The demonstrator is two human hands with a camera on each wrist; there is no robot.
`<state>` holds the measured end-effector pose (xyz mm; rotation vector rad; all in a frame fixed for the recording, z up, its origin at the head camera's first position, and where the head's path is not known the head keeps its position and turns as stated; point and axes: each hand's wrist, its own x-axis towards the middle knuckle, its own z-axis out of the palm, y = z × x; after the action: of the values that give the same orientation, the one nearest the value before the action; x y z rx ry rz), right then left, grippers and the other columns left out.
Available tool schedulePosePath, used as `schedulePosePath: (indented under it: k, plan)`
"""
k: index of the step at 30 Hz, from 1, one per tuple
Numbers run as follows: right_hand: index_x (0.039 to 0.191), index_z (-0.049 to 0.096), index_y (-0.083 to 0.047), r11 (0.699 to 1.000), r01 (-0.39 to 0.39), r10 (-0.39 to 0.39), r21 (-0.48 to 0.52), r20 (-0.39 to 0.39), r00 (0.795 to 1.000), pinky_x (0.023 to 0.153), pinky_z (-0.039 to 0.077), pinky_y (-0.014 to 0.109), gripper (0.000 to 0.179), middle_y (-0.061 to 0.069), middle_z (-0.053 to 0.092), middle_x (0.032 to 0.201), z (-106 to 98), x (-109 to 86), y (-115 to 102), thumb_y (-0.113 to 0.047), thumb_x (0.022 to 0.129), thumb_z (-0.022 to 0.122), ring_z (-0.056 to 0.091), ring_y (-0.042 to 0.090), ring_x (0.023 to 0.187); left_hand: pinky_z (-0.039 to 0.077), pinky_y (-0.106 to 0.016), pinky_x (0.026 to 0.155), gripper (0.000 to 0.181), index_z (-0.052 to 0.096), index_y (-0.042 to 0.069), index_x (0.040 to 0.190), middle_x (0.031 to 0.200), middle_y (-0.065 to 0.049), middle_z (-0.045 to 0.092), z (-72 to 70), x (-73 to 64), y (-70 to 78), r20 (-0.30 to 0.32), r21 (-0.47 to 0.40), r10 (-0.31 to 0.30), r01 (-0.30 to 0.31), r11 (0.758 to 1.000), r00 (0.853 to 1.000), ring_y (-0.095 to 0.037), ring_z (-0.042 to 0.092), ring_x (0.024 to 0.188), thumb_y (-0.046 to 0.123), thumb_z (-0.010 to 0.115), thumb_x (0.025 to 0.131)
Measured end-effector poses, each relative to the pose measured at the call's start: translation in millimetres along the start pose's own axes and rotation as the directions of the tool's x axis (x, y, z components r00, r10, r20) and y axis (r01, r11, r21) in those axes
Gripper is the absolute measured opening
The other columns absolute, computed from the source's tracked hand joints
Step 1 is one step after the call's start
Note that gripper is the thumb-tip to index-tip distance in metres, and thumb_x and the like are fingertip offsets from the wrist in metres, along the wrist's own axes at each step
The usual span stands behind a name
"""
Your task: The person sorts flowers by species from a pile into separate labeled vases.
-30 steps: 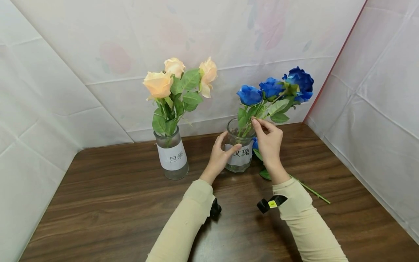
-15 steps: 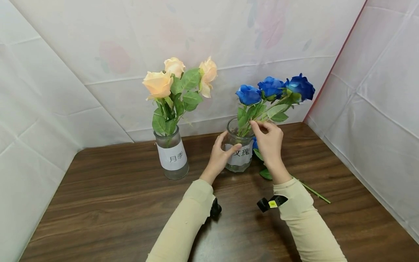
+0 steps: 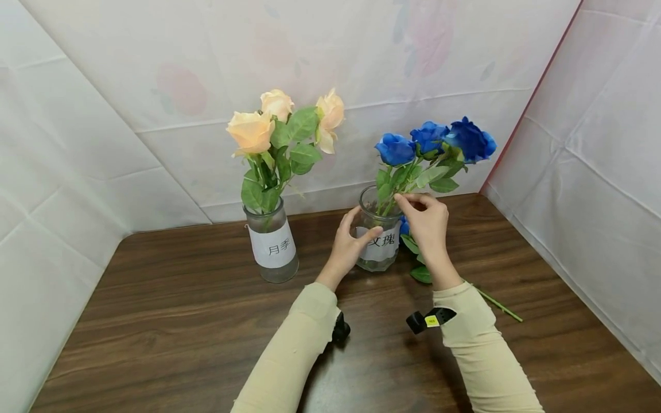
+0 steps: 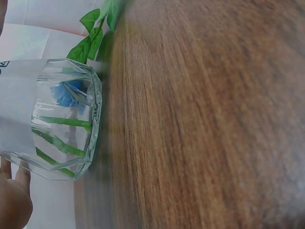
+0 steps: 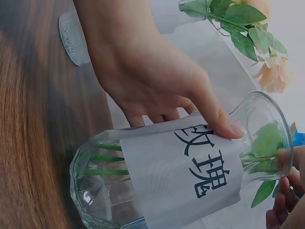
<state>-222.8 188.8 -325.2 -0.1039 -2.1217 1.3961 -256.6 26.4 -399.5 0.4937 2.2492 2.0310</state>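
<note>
My left hand (image 3: 347, 246) grips the side of a labelled glass vase (image 3: 379, 265), its thumb across the paper label. At the rim, my right hand (image 3: 428, 226) pinches the stem of a dark blue rose (image 3: 467, 139), which leans right. Two lighter blue roses (image 3: 396, 149) stand in the same vase. Green stems (image 4: 62, 143) reach near its base in the left wrist view. Another blue rose lies on the table behind the right forearm; its stem (image 3: 500, 307) and leaf (image 3: 421, 274) show. The right wrist view has the left thumb pressing the label (image 5: 190, 167).
To the left stands a taller glass vase (image 3: 279, 274) with a label and several peach roses (image 3: 251, 133). Both vases are on a dark wooden table (image 3: 181, 321). White cloth walls (image 3: 155, 143) enclose its back and sides.
The right hand has sunk slightly toward the vase's rim, and the dark blue rose it pinches has come lower and turned a little. The left hand and vase stay put.
</note>
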Motion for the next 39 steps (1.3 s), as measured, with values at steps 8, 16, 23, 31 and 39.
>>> schedulePosePath:
  k: [8, 16, 23, 31, 39]
  plan:
    - [0.1, 0.074, 0.005, 0.996, -0.008, 0.009, 0.09, -0.015, 1.0, 0.06, 0.045, 0.024, 0.031, 0.006, 0.065, 0.079, -6, -10.4, -14, -0.025, 0.092, 0.074, 0.055, 0.013, 0.069, 0.031, -0.048, 0.113, 0.075, 0.033, 0.016, 0.155, 0.152, -0.005, 0.036, -1.7, -8.8, 17.4, 0.002, 0.014, 0.001, -0.001, 1.0, 1.0, -0.024, 0.033, 0.141, 0.04, 0.069, 0.093]
    - [0.103, 0.072, 0.01, 0.972, 0.009, 0.001, 0.235, -0.044, 0.999, 0.057, 0.044, 0.023, 0.024, 0.001, 0.061, 0.077, -6, -10.5, -8, -0.011, 0.091, 0.073, 0.052, 0.012, 0.064, 0.031, -0.049, 0.113, 0.071, 0.031, 0.01, 0.155, 0.153, -0.012, 0.034, -5.9, -19.1, 39.4, 0.038, 0.003, -0.014, 0.014, 1.0, 0.999, -0.028, 0.032, 0.142, 0.027, 0.068, 0.096]
    - [0.102, 0.073, 0.006, 0.959, 0.019, -0.004, 0.282, -0.053, 0.999, 0.061, 0.048, 0.026, 0.027, -0.004, 0.066, 0.084, -3, -6.2, 2, -0.018, 0.092, 0.073, 0.057, 0.012, 0.069, 0.033, -0.048, 0.112, 0.07, 0.031, 0.008, 0.155, 0.152, -0.012, 0.035, -6.0, -19.9, 40.5, 0.044, 0.008, -0.004, 0.003, 1.0, 0.999, -0.028, 0.034, 0.141, 0.025, 0.067, 0.097]
    - [0.093, 0.076, 0.003, 0.997, 0.063, -0.064, 0.054, 0.012, 0.998, 0.056, 0.043, 0.026, 0.02, 0.006, 0.064, 0.076, -5, -4.2, -5, -0.016, 0.091, 0.072, 0.053, 0.014, 0.063, 0.031, -0.048, 0.113, 0.071, 0.031, 0.01, 0.155, 0.153, -0.011, 0.034, -5.3, -17.0, 34.1, 0.039, -0.001, -0.005, 0.005, 1.0, 0.999, -0.028, 0.032, 0.142, 0.027, 0.068, 0.096]
    - [0.09, 0.076, 0.004, 0.925, 0.176, -0.117, -0.337, 0.188, 0.975, 0.058, 0.037, 0.036, 0.026, 0.01, 0.051, 0.075, -4, 1.6, -21, -0.021, 0.091, 0.074, 0.046, 0.025, 0.065, 0.032, -0.045, 0.113, 0.073, 0.033, 0.023, 0.154, 0.15, 0.0, 0.037, -0.8, 0.6, -1.2, 0.015, -0.016, 0.007, -0.007, 1.0, 1.0, -0.018, 0.035, 0.139, 0.04, 0.069, 0.093]
